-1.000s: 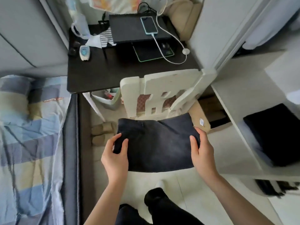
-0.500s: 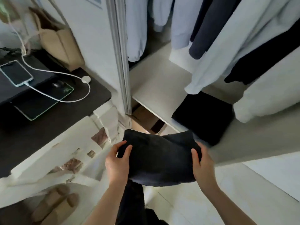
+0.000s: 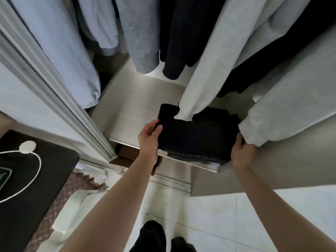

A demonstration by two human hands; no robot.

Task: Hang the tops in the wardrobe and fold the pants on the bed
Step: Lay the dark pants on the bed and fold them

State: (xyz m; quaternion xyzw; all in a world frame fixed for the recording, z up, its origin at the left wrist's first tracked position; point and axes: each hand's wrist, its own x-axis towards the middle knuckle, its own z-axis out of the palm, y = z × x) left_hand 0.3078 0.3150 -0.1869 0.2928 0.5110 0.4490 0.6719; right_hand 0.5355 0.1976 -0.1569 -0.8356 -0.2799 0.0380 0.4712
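Folded dark pants (image 3: 196, 135) lie on the white wardrobe shelf (image 3: 131, 110), on top of another folded dark garment whose edges show beneath at the front. My left hand (image 3: 149, 137) grips the pants' left edge, thumb on top. My right hand (image 3: 241, 153) holds the right edge, partly tucked under a hanging grey sleeve. Several tops hang above: pale blue (image 3: 60, 51), grey (image 3: 140, 33), dark navy (image 3: 174, 42) and light grey (image 3: 214, 60).
The wardrobe's sliding-door frame (image 3: 54, 99) runs diagonally at the left. A dark desk (image 3: 41, 179) with a white charging cable (image 3: 27, 148) sits lower left, with a white chair (image 3: 72, 210) beside it. White tiled floor (image 3: 227, 224) lies below the shelf.
I turned from the desk and chair to the wardrobe. Both hands carried the folded pants forward and set them down on the shelf on top of the dark folded garment.
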